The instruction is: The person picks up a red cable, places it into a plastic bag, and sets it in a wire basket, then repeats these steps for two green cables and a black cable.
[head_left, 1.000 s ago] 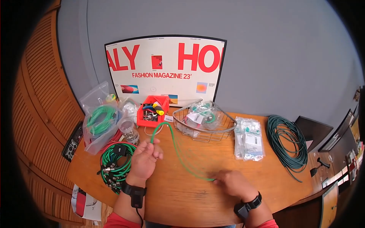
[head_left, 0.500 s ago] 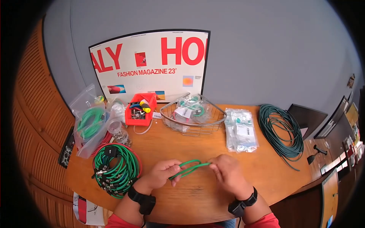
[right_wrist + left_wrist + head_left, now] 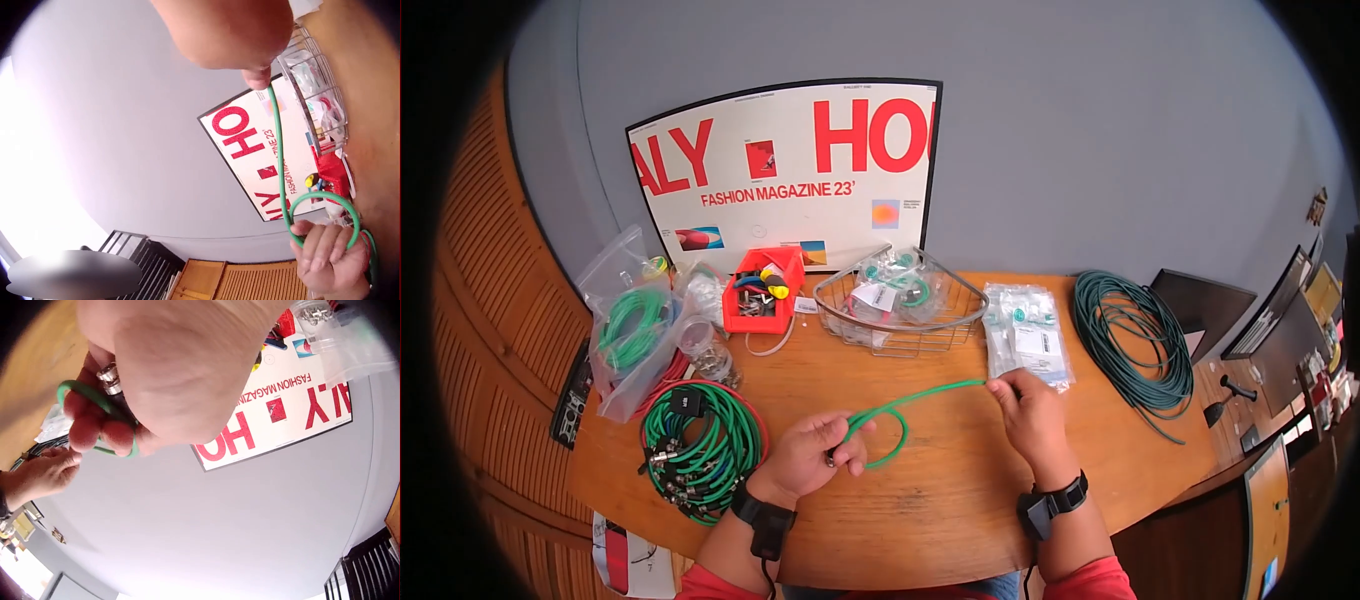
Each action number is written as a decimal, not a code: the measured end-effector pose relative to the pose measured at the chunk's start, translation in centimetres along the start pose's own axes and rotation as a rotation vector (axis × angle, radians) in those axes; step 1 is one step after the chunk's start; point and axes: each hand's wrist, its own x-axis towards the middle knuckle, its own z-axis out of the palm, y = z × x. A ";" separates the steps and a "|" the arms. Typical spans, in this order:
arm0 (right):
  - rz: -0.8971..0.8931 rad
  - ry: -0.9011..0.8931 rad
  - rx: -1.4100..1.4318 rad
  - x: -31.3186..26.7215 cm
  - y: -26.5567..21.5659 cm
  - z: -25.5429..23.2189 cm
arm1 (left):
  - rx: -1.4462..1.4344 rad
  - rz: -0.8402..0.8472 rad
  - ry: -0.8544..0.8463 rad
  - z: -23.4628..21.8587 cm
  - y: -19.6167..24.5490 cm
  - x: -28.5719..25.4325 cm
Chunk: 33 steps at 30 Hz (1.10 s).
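Note:
A thin green cable (image 3: 935,391) runs between the two hands above the table. My left hand (image 3: 812,458) holds one part of it, where a round loop hangs out beside the fingers. In the left wrist view a silver metal connector (image 3: 110,379) on the cable pokes out between thumb and curled fingers. Off to the right, my right hand (image 3: 1034,418) pinches the cable farther along between thumb and fingertips. The right wrist view shows the stretch of cable (image 3: 279,137) fairly straight from the right fingertips to the left hand's loop. The cable's end at the right hand is hidden.
Left on the wooden table (image 3: 880,545) lies a coil of green cables with metal connectors (image 3: 705,450), near a plastic bag (image 3: 628,330) and jar (image 3: 708,352). Behind stand a red bin (image 3: 762,322) and wire basket (image 3: 900,325); plastic packets (image 3: 1028,335) and a dark green cable coil (image 3: 1135,345) lie right.
The hands came together and folded the cable into a loop at the left hand. Since then the right hand has moved away to the right, drawing its part of the cable out.

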 end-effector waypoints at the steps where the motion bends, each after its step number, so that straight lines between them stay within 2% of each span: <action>1: -0.078 -0.054 -0.022 -0.4 0.5 0.8 | -0.061 0.036 0.032 -0.1 0.1 0.0; 2: -0.155 -0.106 -0.045 -0.7 0.7 1.3 | -0.057 0.039 0.036 -0.1 0.2 0.0; 5: -0.189 -0.170 -0.131 -1.0 0.5 1.7 | -0.128 0.058 0.080 -0.6 0.6 0.0; 7: -0.185 -0.169 -0.183 -0.9 0.3 1.2 | -0.115 0.071 -0.032 -1.1 0.4 0.1; 9: -0.181 -0.166 -0.236 -1.0 0.2 0.9 | -0.121 0.072 -0.033 -0.9 0.3 0.0; 11: -0.245 -0.288 -0.345 -1.5 0.4 0.7 | -0.124 0.070 -0.039 -0.6 0.3 0.2; 12: -0.242 -0.284 -0.347 -2.0 0.3 0.8 | -0.148 0.125 0.033 -0.4 0.3 0.2; 13: -0.342 -0.363 -0.381 -2.6 -0.1 1.2 | -0.173 0.179 0.105 -0.2 0.3 0.3; 14: -0.441 -0.443 -0.415 -3.2 -0.6 1.6 | -0.174 0.176 0.101 0.0 0.4 0.4; 16: -0.506 -0.630 -0.401 -4.8 -2.4 2.4 | -0.152 0.264 0.204 0.4 0.7 0.5; 18: -0.615 -0.662 -0.237 -6.6 -3.6 3.4 | -0.066 0.275 0.207 0.6 0.3 0.6; 19: -0.608 -0.657 -0.243 -7.0 -4.2 3.7 | 0.020 0.287 0.209 0.7 0.0 0.7; 20: -0.702 -0.703 -0.192 -7.3 -4.7 3.9 | 0.016 0.282 0.197 1.0 -0.3 0.7; 21: -0.795 -0.748 -0.141 -7.5 -5.1 4.0 | 0.216 0.247 0.199 1.5 -0.4 0.5; 22: -0.782 -0.743 -0.149 -7.6 -5.1 4.1 | 0.416 0.212 0.198 1.9 -0.6 0.4; 23: -0.816 -0.711 -0.081 -7.7 -5.0 4.3 | 0.412 0.207 0.184 2.0 -0.9 0.3; 25: -0.844 -0.676 -0.019 -7.5 -5.3 4.0 | 0.750 0.145 0.154 2.1 -1.3 0.2; 27: -0.889 -0.497 0.051 -6.7 -6.0 3.0 | 0.854 0.118 0.087 2.1 -1.4 0.4; 28: -0.884 -0.495 0.046 -6.2 -6.1 2.6 | 0.962 0.092 0.030 2.2 -1.3 0.4; 29: -0.891 -0.385 0.071 -5.7 -6.2 2.2 | 0.961 0.091 0.024 2.5 -1.2 0.4; 30: -0.897 -0.275 0.095 -5.2 -6.2 1.9 | 0.878 -0.013 0.028 3.0 -1.0 0.3; 31: -0.893 -0.273 0.091 -4.7 -6.0 1.5 | 0.794 -0.115 0.031 3.4 -0.8 0.3; 33: -0.852 -0.206 -0.005 -4.1 -5.4 0.8 | 0.720 -0.140 0.020 4.0 -0.4 0.2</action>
